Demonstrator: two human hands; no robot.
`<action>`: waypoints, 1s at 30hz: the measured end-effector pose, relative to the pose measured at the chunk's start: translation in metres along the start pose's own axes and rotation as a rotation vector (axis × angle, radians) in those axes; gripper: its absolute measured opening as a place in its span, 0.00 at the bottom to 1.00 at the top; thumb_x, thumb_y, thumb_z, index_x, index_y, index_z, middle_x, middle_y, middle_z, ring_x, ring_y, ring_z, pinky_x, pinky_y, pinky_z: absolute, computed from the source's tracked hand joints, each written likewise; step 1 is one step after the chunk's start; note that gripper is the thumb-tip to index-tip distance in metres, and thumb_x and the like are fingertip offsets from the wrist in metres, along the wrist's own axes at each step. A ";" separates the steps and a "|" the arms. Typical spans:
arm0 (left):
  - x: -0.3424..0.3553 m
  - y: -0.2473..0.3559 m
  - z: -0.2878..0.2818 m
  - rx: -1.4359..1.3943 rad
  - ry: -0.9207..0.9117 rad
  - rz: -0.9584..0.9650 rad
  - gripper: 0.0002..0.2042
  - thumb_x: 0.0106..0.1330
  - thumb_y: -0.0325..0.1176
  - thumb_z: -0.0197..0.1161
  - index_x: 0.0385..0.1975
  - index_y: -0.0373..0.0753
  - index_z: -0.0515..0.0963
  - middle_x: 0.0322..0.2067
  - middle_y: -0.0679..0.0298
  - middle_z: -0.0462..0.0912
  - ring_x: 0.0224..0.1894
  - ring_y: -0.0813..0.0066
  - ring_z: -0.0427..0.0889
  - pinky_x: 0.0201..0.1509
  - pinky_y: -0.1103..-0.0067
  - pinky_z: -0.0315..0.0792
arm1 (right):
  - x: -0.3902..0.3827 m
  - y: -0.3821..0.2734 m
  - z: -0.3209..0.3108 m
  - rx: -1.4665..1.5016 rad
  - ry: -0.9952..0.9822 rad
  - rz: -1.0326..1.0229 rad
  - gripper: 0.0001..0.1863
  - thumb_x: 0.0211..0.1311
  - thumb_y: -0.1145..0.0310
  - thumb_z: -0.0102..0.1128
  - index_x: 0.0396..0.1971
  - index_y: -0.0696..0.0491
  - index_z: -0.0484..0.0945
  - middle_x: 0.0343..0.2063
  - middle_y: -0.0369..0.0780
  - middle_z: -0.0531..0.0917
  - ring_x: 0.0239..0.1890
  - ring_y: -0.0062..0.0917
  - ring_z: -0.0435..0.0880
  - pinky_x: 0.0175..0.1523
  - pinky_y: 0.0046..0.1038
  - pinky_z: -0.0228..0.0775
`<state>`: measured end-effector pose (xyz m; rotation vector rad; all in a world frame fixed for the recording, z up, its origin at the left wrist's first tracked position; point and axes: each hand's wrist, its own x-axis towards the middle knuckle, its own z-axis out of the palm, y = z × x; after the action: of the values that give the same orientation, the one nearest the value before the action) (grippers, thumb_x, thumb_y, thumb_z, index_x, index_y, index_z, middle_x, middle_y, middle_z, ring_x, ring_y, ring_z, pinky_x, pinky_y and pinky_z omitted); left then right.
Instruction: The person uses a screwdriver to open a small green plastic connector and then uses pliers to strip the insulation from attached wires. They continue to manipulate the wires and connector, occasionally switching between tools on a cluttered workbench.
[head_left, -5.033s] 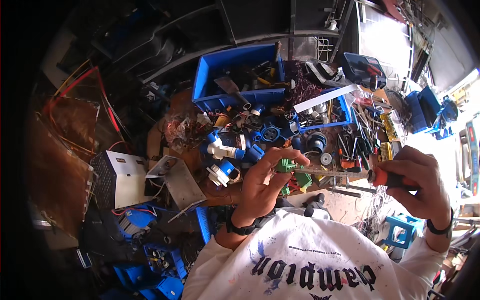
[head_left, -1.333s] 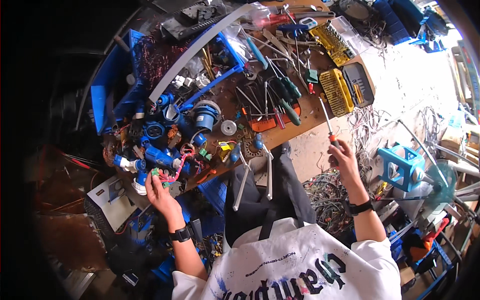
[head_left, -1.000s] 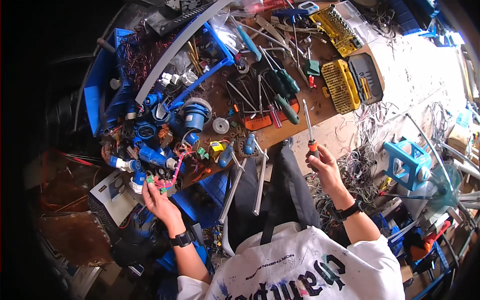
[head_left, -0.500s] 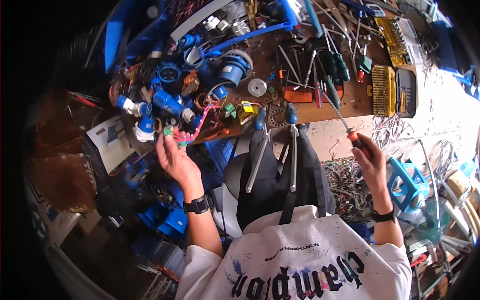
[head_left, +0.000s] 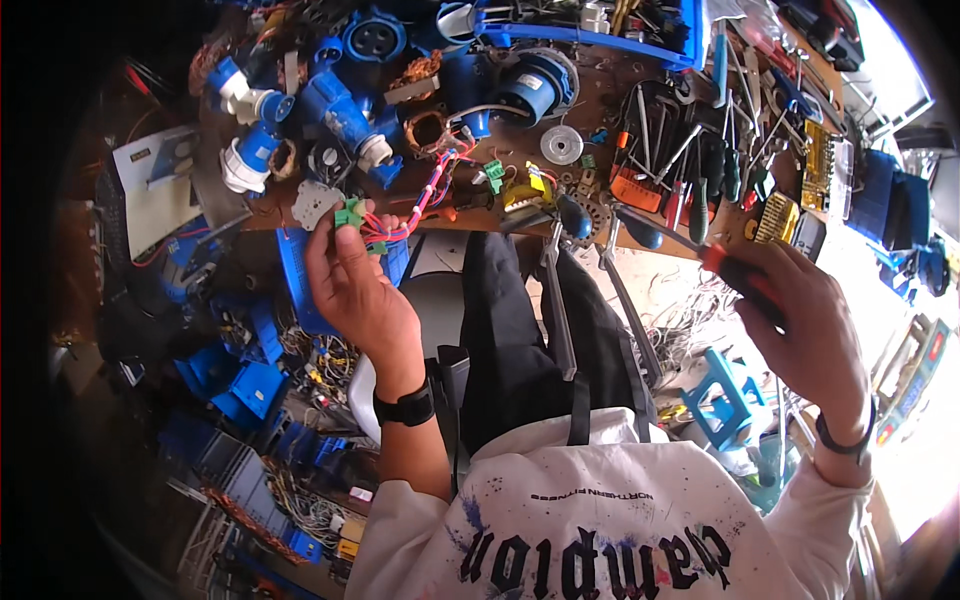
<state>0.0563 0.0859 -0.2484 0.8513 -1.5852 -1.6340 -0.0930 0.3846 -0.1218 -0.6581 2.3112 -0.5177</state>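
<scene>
At the bench's front edge my left hand (head_left: pixel 358 300) grips a green terminal block (head_left: pixel 349 217) with a bundle of red and pink wires (head_left: pixel 425 200) running from it. My right hand (head_left: pixel 800 320), further right, is closed on a screwdriver with an orange-and-black handle (head_left: pixel 740 275); its shank points up-left toward the middle of the bench. Between the hands, two long metal tools with blue handles (head_left: pixel 574 218) hang over the front edge, above my dark-trousered legs. A loose green connector (head_left: pixel 492 172) and a yellow component (head_left: pixel 525 195) lie near the wire bundle.
The cluttered wooden bench (head_left: pixel 455 215) carries blue plug housings (head_left: pixel 335 110), a blue crate (head_left: pixel 690 40), hand tools and yellow bit cases (head_left: pixel 775 215). A white metal box (head_left: pixel 150 195) stands at the left. A blue stool (head_left: pixel 725 400), tangled wires and bins (head_left: pixel 250 390) sit below.
My hands have separated since five seconds ago, when the screwdriver reached the green block. Lately the screwdriver has swung from pointing upward to up-left. The view has shifted, moving the bench higher in frame.
</scene>
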 end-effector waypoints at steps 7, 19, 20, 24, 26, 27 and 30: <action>0.002 -0.001 -0.009 0.072 0.016 0.038 0.15 0.73 0.35 0.54 0.52 0.31 0.70 0.44 0.51 0.80 0.39 0.65 0.81 0.48 0.66 0.77 | 0.065 0.000 0.040 -0.267 -0.192 -0.168 0.11 0.56 0.73 0.58 0.40 0.53 0.77 0.33 0.44 0.79 0.35 0.43 0.81 0.40 0.41 0.72; 0.003 -0.002 -0.010 0.037 0.054 0.023 0.15 0.72 0.35 0.55 0.51 0.32 0.71 0.43 0.53 0.80 0.39 0.67 0.80 0.48 0.68 0.77 | 0.022 0.010 0.063 0.150 -0.012 0.075 0.14 0.57 0.73 0.62 0.45 0.55 0.75 0.34 0.46 0.82 0.35 0.42 0.83 0.40 0.36 0.73; 0.003 -0.002 -0.009 0.044 0.037 0.026 0.15 0.72 0.36 0.55 0.51 0.32 0.71 0.43 0.53 0.79 0.39 0.67 0.79 0.48 0.66 0.77 | 0.013 0.017 0.070 0.186 0.036 0.079 0.14 0.57 0.73 0.62 0.45 0.55 0.75 0.34 0.46 0.82 0.35 0.42 0.83 0.40 0.36 0.73; 0.004 -0.003 -0.007 0.018 0.001 0.026 0.16 0.72 0.37 0.55 0.52 0.33 0.71 0.44 0.52 0.78 0.39 0.66 0.79 0.49 0.65 0.77 | -0.008 0.042 0.105 0.432 0.082 0.185 0.15 0.56 0.75 0.62 0.45 0.57 0.74 0.32 0.47 0.82 0.34 0.39 0.82 0.42 0.32 0.72; 0.003 -0.001 -0.003 0.040 0.001 0.030 0.16 0.72 0.37 0.55 0.52 0.33 0.70 0.44 0.52 0.78 0.39 0.66 0.79 0.50 0.65 0.76 | -0.013 0.054 0.126 0.516 0.108 0.186 0.16 0.56 0.76 0.62 0.45 0.57 0.74 0.32 0.47 0.82 0.33 0.38 0.82 0.41 0.32 0.72; 0.003 0.001 -0.002 0.053 0.005 0.032 0.16 0.72 0.37 0.55 0.52 0.33 0.70 0.44 0.52 0.78 0.39 0.66 0.79 0.50 0.64 0.76 | -0.014 0.058 0.134 0.556 0.114 0.195 0.16 0.56 0.75 0.62 0.46 0.57 0.74 0.31 0.47 0.81 0.33 0.38 0.81 0.42 0.31 0.72; 0.004 0.007 0.000 -0.018 0.020 0.017 0.16 0.72 0.37 0.54 0.52 0.32 0.69 0.43 0.53 0.78 0.40 0.67 0.79 0.50 0.66 0.75 | -0.014 0.067 0.151 0.612 0.152 0.213 0.16 0.57 0.75 0.62 0.46 0.57 0.75 0.32 0.46 0.82 0.32 0.34 0.81 0.41 0.30 0.72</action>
<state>0.0546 0.0825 -0.2415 0.8397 -1.5577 -1.6206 0.0000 0.4185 -0.2554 -0.0788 2.1510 -1.1344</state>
